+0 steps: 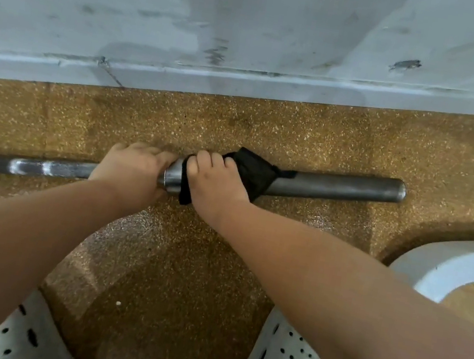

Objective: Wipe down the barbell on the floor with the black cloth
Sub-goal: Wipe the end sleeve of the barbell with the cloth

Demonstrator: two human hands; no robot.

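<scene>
The right hand grips the black cloth, which is wrapped around the thick sleeve of the barbell. Just to its left, the left hand grips the thinner grey shaft. The dull steel bar lies on the speckled brown floor, near the far pale wall.

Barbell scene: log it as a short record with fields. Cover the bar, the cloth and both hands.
barbell: lies on the speckled brown floor, running along the pale wall
black cloth: wrapped round the thick sleeve near its inner end
left hand: grips the thin shaft just beside the sleeve
right hand: grips the cloth around the sleeve
uncovered part: the sleeve from the cloth out to its right end is bare metal
</scene>
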